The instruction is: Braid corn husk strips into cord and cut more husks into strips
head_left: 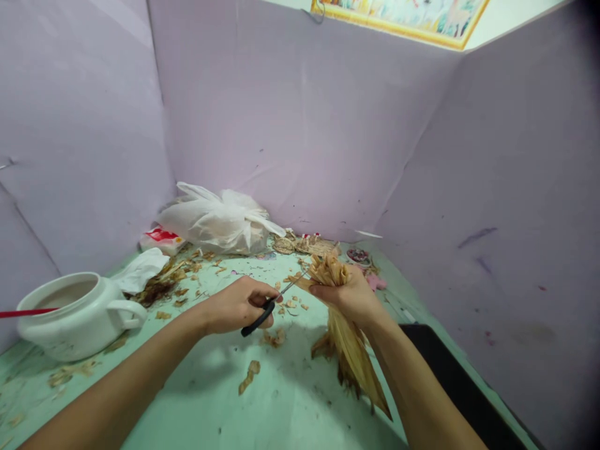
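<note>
My left hand (241, 304) is closed on the black handles of a pair of scissors (259, 317), whose thin blades point up and right. The blade tips reach the left edge of a bundle of dried, tan leaves (329, 270). Around that bundle my right hand (351, 295) is wrapped. The bundle's top is folded and ruffled above the fingers, while long brownish leaf ends (351, 353) hang below the hand over the green table (290, 412).
A white pot (70, 328) with a red stick stands at the left. Behind are a white plastic bag (220, 222), a tissue pack (162, 240) and woven pieces (309, 245). Leaf scraps (249, 376) litter the table. A black tray-like object (450, 387) lies at the right.
</note>
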`<state>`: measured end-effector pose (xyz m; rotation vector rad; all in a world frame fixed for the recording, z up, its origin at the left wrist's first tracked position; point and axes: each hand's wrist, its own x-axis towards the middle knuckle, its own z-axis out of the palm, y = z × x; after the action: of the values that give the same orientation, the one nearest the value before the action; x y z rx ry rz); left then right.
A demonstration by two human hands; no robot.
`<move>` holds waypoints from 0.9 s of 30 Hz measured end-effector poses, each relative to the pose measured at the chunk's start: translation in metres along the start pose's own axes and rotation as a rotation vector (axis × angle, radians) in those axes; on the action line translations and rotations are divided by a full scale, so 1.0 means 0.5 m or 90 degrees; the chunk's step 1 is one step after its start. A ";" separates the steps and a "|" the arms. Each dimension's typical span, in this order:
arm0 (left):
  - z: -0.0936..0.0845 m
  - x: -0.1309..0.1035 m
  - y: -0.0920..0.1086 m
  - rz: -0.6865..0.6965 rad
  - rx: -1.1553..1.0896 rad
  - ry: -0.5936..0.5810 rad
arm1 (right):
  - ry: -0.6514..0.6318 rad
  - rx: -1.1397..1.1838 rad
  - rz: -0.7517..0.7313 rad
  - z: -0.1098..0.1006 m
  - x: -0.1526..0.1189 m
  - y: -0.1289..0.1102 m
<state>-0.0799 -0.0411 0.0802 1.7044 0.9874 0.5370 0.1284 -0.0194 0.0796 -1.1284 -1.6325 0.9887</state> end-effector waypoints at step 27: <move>0.006 0.006 -0.008 -0.096 -0.041 0.025 | 0.004 -0.134 -0.176 -0.004 -0.004 -0.004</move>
<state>-0.0773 -0.0399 0.0749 1.5535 1.1057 0.4993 0.1303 -0.0217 0.0815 -1.0046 -1.8614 0.6470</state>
